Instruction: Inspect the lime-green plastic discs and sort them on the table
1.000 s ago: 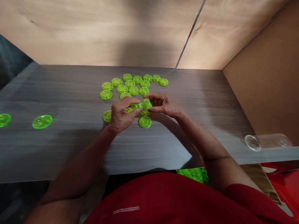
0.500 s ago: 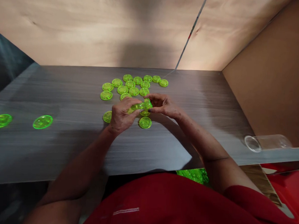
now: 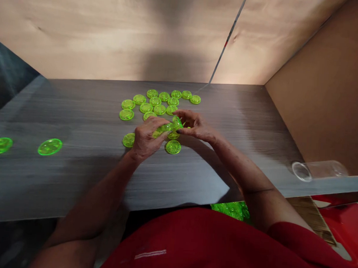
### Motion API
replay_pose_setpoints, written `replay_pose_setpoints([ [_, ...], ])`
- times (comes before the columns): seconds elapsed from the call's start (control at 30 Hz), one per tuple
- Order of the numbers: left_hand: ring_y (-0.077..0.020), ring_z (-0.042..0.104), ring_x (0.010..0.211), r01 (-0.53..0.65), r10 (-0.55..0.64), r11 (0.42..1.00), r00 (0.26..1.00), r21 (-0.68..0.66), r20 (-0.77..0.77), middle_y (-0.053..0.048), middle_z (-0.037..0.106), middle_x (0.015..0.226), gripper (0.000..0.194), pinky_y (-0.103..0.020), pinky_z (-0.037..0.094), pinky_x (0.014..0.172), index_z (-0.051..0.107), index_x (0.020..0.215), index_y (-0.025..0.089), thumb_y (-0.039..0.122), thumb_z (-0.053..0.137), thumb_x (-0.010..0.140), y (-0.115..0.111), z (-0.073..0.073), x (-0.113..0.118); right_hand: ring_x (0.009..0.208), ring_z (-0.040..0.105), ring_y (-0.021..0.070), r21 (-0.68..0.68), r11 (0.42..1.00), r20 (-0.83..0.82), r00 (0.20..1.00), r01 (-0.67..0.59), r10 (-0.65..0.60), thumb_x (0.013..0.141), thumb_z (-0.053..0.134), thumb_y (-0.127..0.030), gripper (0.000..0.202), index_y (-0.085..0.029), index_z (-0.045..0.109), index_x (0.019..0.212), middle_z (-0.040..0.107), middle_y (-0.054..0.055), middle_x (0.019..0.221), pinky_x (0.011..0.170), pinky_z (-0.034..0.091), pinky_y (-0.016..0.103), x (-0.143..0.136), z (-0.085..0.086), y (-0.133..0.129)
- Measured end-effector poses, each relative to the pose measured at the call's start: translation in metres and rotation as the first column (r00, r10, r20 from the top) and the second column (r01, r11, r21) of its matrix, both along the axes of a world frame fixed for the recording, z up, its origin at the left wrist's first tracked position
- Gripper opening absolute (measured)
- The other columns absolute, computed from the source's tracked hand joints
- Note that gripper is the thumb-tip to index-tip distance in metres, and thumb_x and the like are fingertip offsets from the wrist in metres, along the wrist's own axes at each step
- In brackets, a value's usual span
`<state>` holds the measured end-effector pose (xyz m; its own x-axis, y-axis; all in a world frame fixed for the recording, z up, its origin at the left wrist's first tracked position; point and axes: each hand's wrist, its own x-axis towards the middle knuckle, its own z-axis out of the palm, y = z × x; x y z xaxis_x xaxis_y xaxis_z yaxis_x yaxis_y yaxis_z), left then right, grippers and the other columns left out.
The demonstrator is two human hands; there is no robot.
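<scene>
Several translucent green discs (image 3: 146,107) lie in a loose group on the grey table, in front of and around my hands. My left hand (image 3: 149,136) is closed on green plastic pieces (image 3: 166,127), pinched between thumb and fingers. My right hand (image 3: 194,124) meets it from the right, its thumb and fingers closed on a green piece (image 3: 177,122) at the right end of those pieces. One disc (image 3: 173,146) lies just below the hands, and another (image 3: 128,139) is partly behind my left hand. How the held pieces fit together is hard to make out.
Two more green discs (image 3: 50,147) lie at the left of the table (image 3: 84,185). A clear plastic cup (image 3: 322,170) lies on its side at the right edge. Wooden panels (image 3: 106,36) stand behind and to the right. Green material (image 3: 232,210) shows below the front edge.
The green piece at my right fingertips has tilted slightly upright. Both hands stay in nearly the same place, and the view has shifted very slightly.
</scene>
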<state>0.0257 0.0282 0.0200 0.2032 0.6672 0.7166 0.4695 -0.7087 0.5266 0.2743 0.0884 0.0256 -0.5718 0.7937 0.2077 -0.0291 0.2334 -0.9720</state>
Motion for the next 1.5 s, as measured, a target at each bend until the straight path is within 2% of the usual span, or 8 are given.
replay_pose_setpoints([
  [0.23,-0.0255,0.084,0.108,-0.022,0.022,0.998,1.000,0.065,-0.006,-0.006,0.090,0.112,0.015,-0.043,0.069,0.101,0.084,0.116,0.025,0.032,0.080,0.104,0.003,-0.007,0.001,0.095,0.066,0.0201,0.177,0.980,0.159,0.981,0.086,-0.115,0.083,0.098,-0.054,0.068,-0.019,0.076,0.137,0.076,0.009,0.119,0.086,0.060,0.035,0.004,-0.006,0.004],
  [0.5,-0.0299,0.084,0.117,-0.141,0.112,0.979,0.976,-0.150,-0.187,-0.011,0.090,0.118,0.019,-0.048,0.065,0.113,0.084,0.119,0.021,0.021,0.082,0.099,0.027,-0.028,0.007,0.112,0.074,0.0392,0.648,0.689,0.418,0.604,0.326,-0.679,0.085,0.084,-0.046,0.059,-0.018,0.080,0.137,0.072,0.022,0.131,0.102,0.064,0.058,0.042,-0.035,0.059],
  [0.67,-0.0329,0.082,0.126,-0.188,0.093,0.950,0.933,-0.251,-0.346,-0.012,0.089,0.128,0.027,-0.051,0.063,0.117,0.084,0.126,0.023,0.017,0.078,0.100,0.031,-0.031,0.007,0.098,0.075,0.0353,0.648,0.711,0.496,0.556,0.273,-0.666,0.094,0.074,-0.050,0.052,-0.017,0.082,0.134,0.076,0.020,0.111,0.098,0.066,0.056,0.045,-0.049,0.077],
  [0.83,-0.0329,0.082,0.130,-0.110,0.011,0.955,0.941,-0.274,-0.339,-0.016,0.087,0.134,0.035,-0.051,0.064,0.119,0.080,0.133,0.019,0.011,0.070,0.100,0.028,-0.035,0.010,0.132,0.071,0.0440,0.765,0.640,0.447,0.653,0.074,-0.611,0.092,0.076,-0.040,0.057,-0.019,0.076,0.145,0.075,0.024,0.142,0.113,0.060,0.063,0.026,-0.025,0.040],
  [1.0,-0.0322,0.081,0.132,-0.029,-0.045,0.973,0.950,-0.231,-0.308,-0.015,0.085,0.136,0.036,-0.053,0.066,0.118,0.079,0.131,0.020,0.010,0.073,0.097,0.028,-0.026,0.016,0.128,0.070,0.0436,0.667,0.724,0.613,0.683,-0.177,-0.397,0.086,0.072,-0.023,0.060,-0.019,0.074,0.145,0.080,0.022,0.136,0.108,0.059,0.062,-0.008,-0.014,0.002],
  [1.17,-0.0319,0.073,0.140,-0.309,0.307,0.951,0.936,0.012,-0.175,-0.011,0.083,0.137,0.028,-0.057,0.061,0.124,0.081,0.126,0.024,0.026,0.083,0.098,0.013,-0.012,-0.085,0.127,0.069,0.0427,0.690,0.717,0.558,0.706,-0.101,-0.437,0.088,0.072,-0.023,0.052,-0.023,0.077,0.140,0.081,0.020,0.133,0.109,0.058,0.062,-0.014,-0.025,-0.006],
  [1.3,-0.0443,0.064,0.142,-0.676,0.679,0.728,0.734,0.110,0.018,-0.013,0.081,0.123,0.053,-0.077,0.050,0.126,0.078,0.107,0.023,0.062,0.101,0.081,-0.026,-0.033,-0.220,0.127,0.068,0.0406,0.731,0.682,0.452,0.762,-0.019,-0.464,0.092,0.070,-0.025,0.043,-0.025,0.081,0.133,0.080,0.017,0.133,0.113,0.057,0.064,-0.010,-0.026,-0.004],
  [1.5,-0.0608,0.031,0.169,-0.752,0.751,0.659,0.657,-0.015,0.067,-0.017,0.075,0.138,0.078,-0.084,0.034,0.125,0.069,0.090,0.025,0.085,0.105,0.055,-0.061,-0.065,-0.319,0.123,0.069,0.0384,0.742,0.671,0.381,0.816,0.010,-0.434,0.097,0.068,-0.028,0.035,-0.023,0.084,0.128,0.079,0.018,0.130,0.114,0.058,0.064,-0.009,-0.026,-0.002],
])
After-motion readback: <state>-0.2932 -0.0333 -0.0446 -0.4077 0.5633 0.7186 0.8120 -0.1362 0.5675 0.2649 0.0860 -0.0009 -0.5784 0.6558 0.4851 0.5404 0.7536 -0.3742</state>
